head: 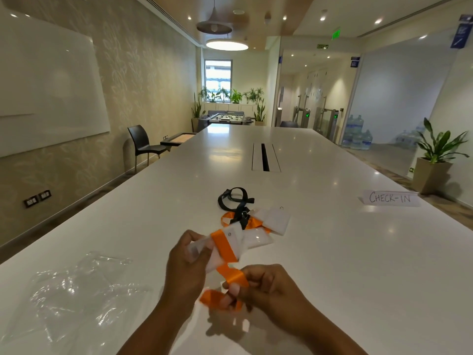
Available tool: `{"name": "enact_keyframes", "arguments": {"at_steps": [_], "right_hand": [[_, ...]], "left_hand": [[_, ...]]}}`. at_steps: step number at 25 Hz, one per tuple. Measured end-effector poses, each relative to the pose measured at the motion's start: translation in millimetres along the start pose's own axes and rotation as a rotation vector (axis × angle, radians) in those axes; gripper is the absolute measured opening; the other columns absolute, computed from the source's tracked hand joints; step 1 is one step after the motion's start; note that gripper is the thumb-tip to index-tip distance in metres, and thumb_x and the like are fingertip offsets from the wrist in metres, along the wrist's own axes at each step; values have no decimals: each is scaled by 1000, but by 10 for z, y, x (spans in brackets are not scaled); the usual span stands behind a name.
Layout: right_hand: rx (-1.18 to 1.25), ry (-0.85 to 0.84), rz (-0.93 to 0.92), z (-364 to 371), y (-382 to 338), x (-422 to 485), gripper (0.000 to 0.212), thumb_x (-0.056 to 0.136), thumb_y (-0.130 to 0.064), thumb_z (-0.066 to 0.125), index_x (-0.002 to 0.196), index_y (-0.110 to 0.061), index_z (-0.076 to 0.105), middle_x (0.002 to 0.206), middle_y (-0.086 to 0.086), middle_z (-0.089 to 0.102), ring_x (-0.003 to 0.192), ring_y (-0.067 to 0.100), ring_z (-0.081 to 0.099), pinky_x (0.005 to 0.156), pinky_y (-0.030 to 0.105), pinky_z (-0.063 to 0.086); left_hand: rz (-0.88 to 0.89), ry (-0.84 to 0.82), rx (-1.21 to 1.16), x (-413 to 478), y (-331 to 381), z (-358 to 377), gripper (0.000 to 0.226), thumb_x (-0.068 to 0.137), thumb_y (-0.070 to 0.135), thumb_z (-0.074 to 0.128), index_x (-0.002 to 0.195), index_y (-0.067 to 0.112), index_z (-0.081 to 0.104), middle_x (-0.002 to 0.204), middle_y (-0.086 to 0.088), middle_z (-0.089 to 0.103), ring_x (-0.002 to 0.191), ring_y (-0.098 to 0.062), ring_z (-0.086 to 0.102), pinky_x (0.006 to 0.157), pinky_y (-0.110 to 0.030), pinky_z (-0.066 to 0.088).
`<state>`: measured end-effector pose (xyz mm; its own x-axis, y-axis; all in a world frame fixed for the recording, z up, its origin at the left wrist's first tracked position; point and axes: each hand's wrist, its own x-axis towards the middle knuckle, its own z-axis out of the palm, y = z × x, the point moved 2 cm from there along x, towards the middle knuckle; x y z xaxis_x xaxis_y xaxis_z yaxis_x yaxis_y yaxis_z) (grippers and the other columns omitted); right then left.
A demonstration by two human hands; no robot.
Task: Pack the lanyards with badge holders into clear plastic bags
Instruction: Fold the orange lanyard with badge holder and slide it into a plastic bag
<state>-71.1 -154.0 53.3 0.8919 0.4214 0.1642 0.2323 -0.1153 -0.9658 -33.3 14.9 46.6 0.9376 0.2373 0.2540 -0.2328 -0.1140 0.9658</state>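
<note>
Left hand (185, 265) grips a badge holder (204, 248) — right hand (258, 285) pinches its orange lanyard (226, 248).

Your desk (320, 239) has a white, hard, smooth top with a high gloss that mirrors the ceiling lamps. The orange lanyard (225, 248) is flat woven ribbon with a satin sheen, bright along its folds. The badge holder (236, 243) it crosses is frosted plastic, milky and half see-through. Beyond, the black lanyard (240, 208) is matt cloth, and its clip (245, 214) looks like bright metal. The spare badge holders (275, 221) beside it are the same milky plastic with a slight shine. On your left, the clear plastic bags (76, 290) are thin, crinkled film, glossy with sharp white glints. The check-in sign (391, 198) looks like matt white paper
</note>
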Motion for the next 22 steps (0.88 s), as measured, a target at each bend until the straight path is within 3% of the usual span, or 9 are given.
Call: {"name": "enact_keyframes", "arguments": {"at_steps": [3, 6, 8, 11, 15, 17, 19, 22], "right_hand": [[106, 108, -31, -103, -107, -37, 23, 85, -37, 67, 96, -18, 76, 97, 8, 76, 68, 7, 69, 57, 12, 49], [168, 217, 14, -197, -160, -58, 29, 82, -49, 65, 102, -30, 74, 108, -5, 75, 99, 12, 70, 70, 22, 56], [154, 250, 45, -219, -155, -44, 27, 85, -49, 57, 104, -37, 72, 113, -14, 72, 107, 7, 66, 79, 29, 55], [80, 264, 110, -233, -90, -15, 28, 93, -41, 50, 109, -29, 70, 115, -20, 69, 113, 8, 61, 91, 44, 47], [27, 261, 161, -301, -25, 21, 30, 98, -35, 48, 99, -13, 68, 114, -23, 69, 109, 6, 64, 79, 37, 50], [-3, 225, 192, -348, 35, 40, 31, 98, -34, 49, 96, -8, 66, 113, -18, 70, 107, 10, 65, 83, 41, 53], [10, 198, 220, -358, 95, 42, 33, 97, -37, 51, 93, -7, 64, 105, -8, 75, 99, 17, 69, 87, 44, 53], [53, 254, 209, -354, 139, 42, 37, 88, -52, 56, 76, -17, 61, 79, 1, 70, 79, 24, 65, 78, 44, 50]], "left_hand": [[52, -254, 69, -99, 10, 113, 14, 91, 23, 64, 79, 20, 57, 78, -1, 68, 74, -10, 65, 57, -15, 48], [118, -483, 102, -190, -4, 158, 11, 92, 33, 61, 83, 29, 60, 86, 7, 71, 83, -8, 68, 66, -19, 52], [123, -569, 174, -190, 2, 138, 26, 86, 54, 53, 84, 28, 57, 86, 10, 69, 85, -9, 67, 72, -22, 52], [93, -617, 204, -169, 2, 117, 37, 81, 63, 46, 85, 27, 54, 85, 13, 66, 83, -7, 65, 72, -23, 52], [97, -644, 250, -122, -29, 68, 33, 82, 61, 46, 84, 29, 55, 84, 11, 65, 84, -6, 64, 71, -22, 54], [94, -668, 234, -116, -24, 39, 32, 82, 62, 49, 85, 31, 56, 87, 7, 66, 85, -5, 64, 68, -18, 55], [74, -718, 128, -138, -16, 49, 29, 84, 55, 54, 85, 26, 58, 86, 2, 66, 82, -7, 65, 67, -19, 55], [53, -671, -34, -165, -23, 116, 23, 87, 45, 57, 86, 23, 60, 89, 2, 65, 84, -11, 65, 68, -23, 53]]}}
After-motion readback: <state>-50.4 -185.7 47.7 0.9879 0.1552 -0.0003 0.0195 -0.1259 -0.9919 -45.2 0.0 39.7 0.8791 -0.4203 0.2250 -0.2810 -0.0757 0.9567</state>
